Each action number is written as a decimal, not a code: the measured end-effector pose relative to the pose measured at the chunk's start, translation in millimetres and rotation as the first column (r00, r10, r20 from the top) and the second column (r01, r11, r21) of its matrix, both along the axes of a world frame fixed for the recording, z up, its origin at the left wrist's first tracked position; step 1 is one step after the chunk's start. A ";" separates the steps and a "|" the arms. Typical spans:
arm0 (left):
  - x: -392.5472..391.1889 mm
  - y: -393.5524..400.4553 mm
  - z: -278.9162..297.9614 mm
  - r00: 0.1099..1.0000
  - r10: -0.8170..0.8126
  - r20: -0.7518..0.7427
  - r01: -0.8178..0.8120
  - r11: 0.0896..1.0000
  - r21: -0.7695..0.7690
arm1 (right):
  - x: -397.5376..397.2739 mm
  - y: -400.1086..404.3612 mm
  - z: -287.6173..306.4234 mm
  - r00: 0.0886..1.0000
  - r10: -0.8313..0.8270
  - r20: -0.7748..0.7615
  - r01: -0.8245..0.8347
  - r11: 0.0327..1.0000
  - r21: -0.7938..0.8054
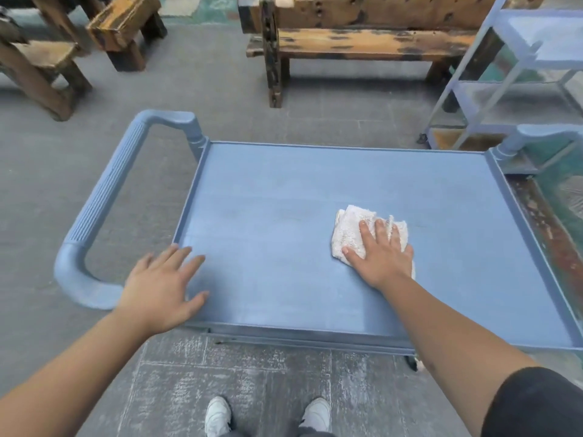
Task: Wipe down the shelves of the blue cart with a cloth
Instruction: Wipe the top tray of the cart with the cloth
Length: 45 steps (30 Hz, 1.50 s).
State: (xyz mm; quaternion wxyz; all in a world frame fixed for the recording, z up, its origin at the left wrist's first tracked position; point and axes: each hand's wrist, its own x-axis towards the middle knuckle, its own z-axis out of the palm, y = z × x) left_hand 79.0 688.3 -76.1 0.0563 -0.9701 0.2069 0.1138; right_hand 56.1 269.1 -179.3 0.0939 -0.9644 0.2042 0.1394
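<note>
The blue cart's top shelf (299, 190) fills the middle of the head view, flat with a low raised rim. A folded white cloth (348, 230) lies on its right half. My right hand (380, 252) presses flat on the cloth, fingers spread over it. At the shelf's near left corner my left hand (161, 290) rests palm down with fingers apart, holding nothing. The cart's ribbed blue handle (104, 197) curves out on the left side. The lower shelves are hidden under the top one.
A second blue cart (517, 80) stands at the back right. A weathered wooden bench (362, 42) runs behind the cart and wooden stools (126, 29) stand at the back left. My white shoes (217, 416) are on the grey floor below.
</note>
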 end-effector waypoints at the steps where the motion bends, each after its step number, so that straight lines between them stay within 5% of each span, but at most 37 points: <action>1: -1.3 -29.1 -3.2 0.999 -0.034 -0.035 0.033 0.998 -0.051 | 0.3 2.8 1.1 1.000 0.003 -0.001 -0.003 1.000 0.006; 5: 2.2 -142.2 -36.4 0.974 -0.155 -0.165 0.110 0.962 -0.252 | -2.3 17.7 5.5 0.999 0.051 -0.009 -0.050 0.997 0.052; 9: -1.2 -213.5 -64.5 0.940 -0.090 -0.329 -0.098 0.853 -0.513 | -20.2 17.3 10.9 0.991 0.127 0.042 -0.132 0.980 0.149; 13: 6.0 -247.9 -70.9 0.884 0.145 -0.445 -0.439 0.586 -0.681 | -36.9 -0.4 13.8 0.925 -0.291 0.245 0.193 0.913 0.359; 15: 15.7 -258.4 -65.9 0.780 0.205 -0.592 -0.603 0.500 -0.622 | -32.3 -8.8 17.4 0.852 -0.470 0.231 0.335 0.828 0.449; 19: 32.3 -274.6 -57.5 0.632 0.232 -0.739 -0.731 0.493 -0.471 | -18.3 -20.2 30.8 0.725 -0.688 0.009 0.530 0.567 0.630; 24: 32.6 -268.5 -50.6 0.625 0.196 -0.755 -0.733 0.481 -0.482 | -19.4 -27.7 30.2 0.704 -0.705 -0.085 0.522 0.432 0.735; 28: 16.0 -232.4 -50.0 0.454 0.014 -0.891 -0.885 0.126 -0.449 | -40.0 -34.8 34.6 0.681 -0.702 -0.209 0.423 0.144 0.895; 30: 4.0 -218.6 -53.5 0.345 -0.038 -0.938 -0.937 0.051 -0.347 | -52.3 -31.2 33.9 0.726 -0.626 -0.283 0.418 0.075 0.905; 34: -8.3 -201.3 -60.3 0.274 -0.013 -0.962 -0.952 0.137 -0.273 | -68.2 -20.3 29.7 0.769 -0.613 -0.181 0.426 0.280 0.860; 39: -0.1 -200.4 -60.6 0.573 0.104 -0.813 -0.801 0.284 -0.528 | -75.6 -26.2 33.3 0.883 -0.455 -0.112 0.286 0.332 0.899; 42: 9.3 -201.4 -59.0 0.533 0.063 -0.844 -0.825 0.258 -0.502 | -75.8 -29.2 35.1 0.936 -0.343 -0.081 0.231 0.422 0.877; 45: 14.0 -199.2 -58.3 0.488 -0.025 -0.873 -0.821 0.327 -0.468 | -75.9 -33.3 33.7 0.951 -0.299 -0.074 0.210 0.456 0.865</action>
